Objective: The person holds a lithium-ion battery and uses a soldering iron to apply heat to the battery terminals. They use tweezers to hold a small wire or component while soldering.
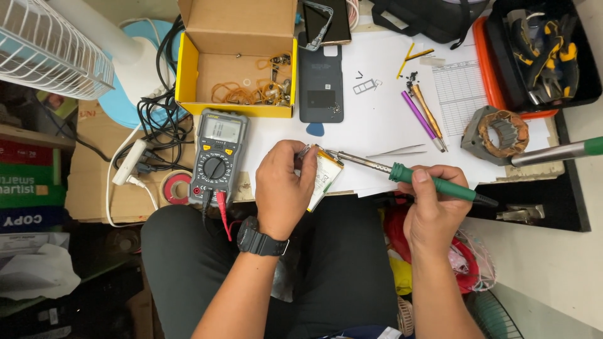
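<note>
My left hand (284, 188) grips a flat white phone battery (326, 179) by its edge, over the table's front edge. My right hand (432, 204) holds a green-handled soldering iron (433, 183); its metal tip (333, 154) touches the battery's top corner. A black watch sits on my left wrist. A grey multimeter (218, 154) with red and black leads lies just left of my left hand. Beyond the battery lie tweezers (397, 151), a dark phone back cover (321, 83) and a phone frame with screen (325, 22).
An open yellow cardboard box (235, 59) holds rubber bands and small parts. Purple and orange screwdrivers (426, 113), a motor stator (499, 134), a black tool tray with pliers (540, 50), red tape roll (176, 187), power strip and cables (147, 135), a white fan (50, 44).
</note>
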